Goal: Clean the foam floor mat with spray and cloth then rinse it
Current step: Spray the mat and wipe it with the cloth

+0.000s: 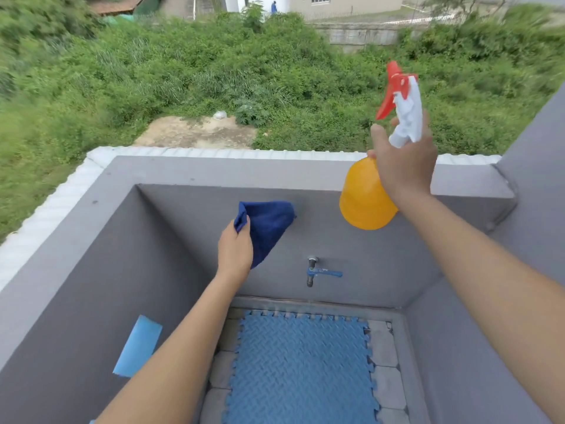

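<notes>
- The blue textured foam floor mat with jigsaw edges (301, 365) runs off the lower edge of the frame; its near side is out of sight, and its lower left corner is covered by the left forearm.
- The right hand (403, 166) covers the neck of the orange plastic spray bottle with white and red trigger head (363, 197); most of its fingers are hidden behind the bottle.
- The left hand (235, 249) hides a corner of the dark blue cloth (269, 228).
- A light blue flat piece (137, 347) at lower left is partly behind the left forearm; what it is cannot be told.
- At the top of the frame, a small figure in blue (274, 7) is too small to make out.
</notes>
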Motion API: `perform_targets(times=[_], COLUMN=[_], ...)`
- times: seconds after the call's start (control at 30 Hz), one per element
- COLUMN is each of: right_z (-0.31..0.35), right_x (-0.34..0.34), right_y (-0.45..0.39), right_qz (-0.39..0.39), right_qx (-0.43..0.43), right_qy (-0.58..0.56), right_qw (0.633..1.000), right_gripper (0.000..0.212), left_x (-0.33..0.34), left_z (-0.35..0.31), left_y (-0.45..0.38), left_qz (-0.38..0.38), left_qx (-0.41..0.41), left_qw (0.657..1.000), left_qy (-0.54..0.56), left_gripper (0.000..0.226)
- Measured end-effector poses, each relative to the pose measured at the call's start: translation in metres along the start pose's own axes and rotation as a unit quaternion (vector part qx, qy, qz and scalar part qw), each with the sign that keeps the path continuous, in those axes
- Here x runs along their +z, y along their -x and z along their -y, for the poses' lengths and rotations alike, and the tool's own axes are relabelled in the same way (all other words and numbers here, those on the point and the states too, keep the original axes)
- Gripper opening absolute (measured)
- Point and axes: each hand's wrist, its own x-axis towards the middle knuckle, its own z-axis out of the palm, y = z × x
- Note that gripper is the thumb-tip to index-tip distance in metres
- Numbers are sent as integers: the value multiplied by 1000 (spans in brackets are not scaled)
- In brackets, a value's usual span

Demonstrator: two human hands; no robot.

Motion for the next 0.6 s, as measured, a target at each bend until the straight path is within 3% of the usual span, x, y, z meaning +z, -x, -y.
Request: perform_targets(times=[0.17, 0.3, 0.4, 0.53, 0.6], right_z=[-39, -97, -151, -240, -287], right_x=[-31, -32, -30, -3, 19], right_y=[115, 223, 301, 389, 431], right_qz=[96, 218, 239, 253, 279], right_qx=[-121, 68, 137, 230, 258], right_qy=[-12, -55, 6, 61, 94], right_qw=[988, 972, 961, 938, 920], right_gripper=[76, 85, 56, 21, 38], left_x=[-42, -60, -71, -75, -74], left_z=[74, 139, 197, 299, 359], left_y=[26, 59, 78, 86, 85], left_qz=[-4, 37, 72, 66, 61], left_qx=[-72, -87, -60, -68, -58], left_qw=[997, 993, 983, 972, 966], left_qy=[-22, -75, -157, -215, -243], left_gripper=[38, 33, 34, 25, 20])
